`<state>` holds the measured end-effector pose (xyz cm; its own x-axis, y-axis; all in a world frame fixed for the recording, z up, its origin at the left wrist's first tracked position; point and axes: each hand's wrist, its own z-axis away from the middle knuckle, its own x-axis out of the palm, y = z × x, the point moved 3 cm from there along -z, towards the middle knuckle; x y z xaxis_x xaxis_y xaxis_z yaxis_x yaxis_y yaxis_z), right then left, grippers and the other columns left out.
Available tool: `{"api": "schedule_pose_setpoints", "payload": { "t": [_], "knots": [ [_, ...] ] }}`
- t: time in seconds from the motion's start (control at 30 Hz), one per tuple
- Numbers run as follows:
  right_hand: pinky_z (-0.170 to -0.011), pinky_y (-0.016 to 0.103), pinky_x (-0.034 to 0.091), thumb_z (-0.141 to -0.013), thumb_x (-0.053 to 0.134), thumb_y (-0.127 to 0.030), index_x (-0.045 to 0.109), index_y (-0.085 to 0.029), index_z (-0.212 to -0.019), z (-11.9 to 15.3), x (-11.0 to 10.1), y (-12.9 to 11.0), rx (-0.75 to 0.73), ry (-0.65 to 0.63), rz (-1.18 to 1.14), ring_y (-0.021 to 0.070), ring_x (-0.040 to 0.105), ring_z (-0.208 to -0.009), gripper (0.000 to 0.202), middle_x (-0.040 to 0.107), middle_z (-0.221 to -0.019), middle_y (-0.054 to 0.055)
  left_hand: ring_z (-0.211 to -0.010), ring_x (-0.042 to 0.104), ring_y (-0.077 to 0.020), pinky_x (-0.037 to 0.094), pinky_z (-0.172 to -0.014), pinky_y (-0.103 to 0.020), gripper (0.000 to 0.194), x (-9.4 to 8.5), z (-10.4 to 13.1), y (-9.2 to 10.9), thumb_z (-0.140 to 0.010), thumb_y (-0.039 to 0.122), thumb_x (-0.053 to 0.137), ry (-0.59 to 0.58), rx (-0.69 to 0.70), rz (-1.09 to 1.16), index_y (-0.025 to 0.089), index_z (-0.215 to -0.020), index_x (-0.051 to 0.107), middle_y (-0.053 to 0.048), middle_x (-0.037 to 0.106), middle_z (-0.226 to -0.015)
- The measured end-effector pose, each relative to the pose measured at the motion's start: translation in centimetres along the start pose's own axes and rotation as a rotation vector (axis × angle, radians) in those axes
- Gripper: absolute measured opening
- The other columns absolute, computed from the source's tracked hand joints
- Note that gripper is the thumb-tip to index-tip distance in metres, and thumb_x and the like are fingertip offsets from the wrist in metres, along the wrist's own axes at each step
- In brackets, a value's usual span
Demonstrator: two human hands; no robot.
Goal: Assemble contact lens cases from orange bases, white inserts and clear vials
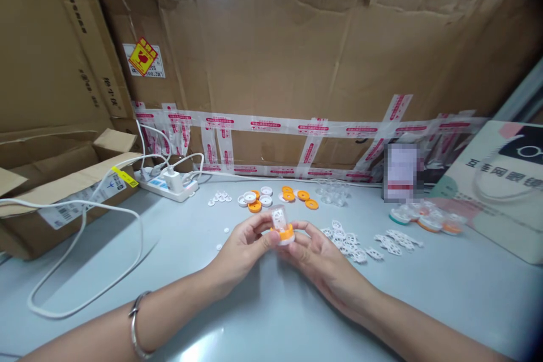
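A small clear plastic container with an orange ring and a white base [285, 236] is held upright between my two hands, above the middle of the table. A white latticed piece [279, 218] shows inside its clear part. My left hand [250, 243] is closed on its left side, with the thumb against the orange ring. From the right, my right hand [316, 249] grips the base with its fingers. Just right of that hand lies a pile of white latticed pieces [348, 243]. Behind the hands are white and orange rings [254, 206] and more orange rings [303, 195].
Clear cups [333, 193] and finished-looking containers [424, 215] stand toward the right, near a box with printing [496, 192]. Small white parts [220, 198] lie at the left back. A power strip [169, 184], a looping white cable [138, 260] and an open carton [63, 192] occupy the left.
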<state>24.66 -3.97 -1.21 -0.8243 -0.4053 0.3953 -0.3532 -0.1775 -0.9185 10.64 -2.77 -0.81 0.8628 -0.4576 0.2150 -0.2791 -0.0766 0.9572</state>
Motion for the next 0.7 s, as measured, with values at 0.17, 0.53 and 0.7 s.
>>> {"api": "schedule_pose_setpoints", "payload": {
  "t": [0.17,0.53,0.7],
  "knots": [
    [-0.096,0.034,0.036,-0.071,0.072,-0.022,0.046,-0.022,-0.101,0.0,0.24,0.12,0.018,0.061,-0.156,0.0123,0.059,-0.088,0.04,0.065,-0.085,0.0,-0.104,0.053,-0.0194,0.039,-0.09,-0.031,0.029,-0.26,-0.15,-0.16,-0.081,0.029,0.062,0.047,0.011,-0.055,0.02,-0.108,0.057,-0.006,0.061,-0.108],
    [-0.099,0.035,0.035,-0.075,0.068,-0.022,0.051,-0.017,-0.093,0.21,0.92,0.03,0.018,-0.02,-0.23,0.0141,0.059,-0.091,0.025,0.064,-0.09,0.004,-0.085,0.055,-0.013,0.041,-0.081,-0.028,0.043,-0.32,-0.15,-0.04,-0.079,0.027,0.064,0.019,0.049,0.005,0.021,-0.117,0.047,-0.003,0.061,-0.09],
    [-0.096,0.033,0.035,-0.075,0.069,-0.024,0.045,-0.021,-0.096,0.49,1.03,-0.15,-0.031,-0.007,-0.175,0.0127,0.059,-0.089,0.032,0.066,-0.088,0.001,-0.091,0.054,-0.0157,0.04,-0.086,-0.03,0.046,-0.21,-0.02,0.37,-0.075,0.029,0.068,0.069,0.072,-0.043,0.021,-0.116,0.047,-0.004,0.06,-0.097]
  ]
}}
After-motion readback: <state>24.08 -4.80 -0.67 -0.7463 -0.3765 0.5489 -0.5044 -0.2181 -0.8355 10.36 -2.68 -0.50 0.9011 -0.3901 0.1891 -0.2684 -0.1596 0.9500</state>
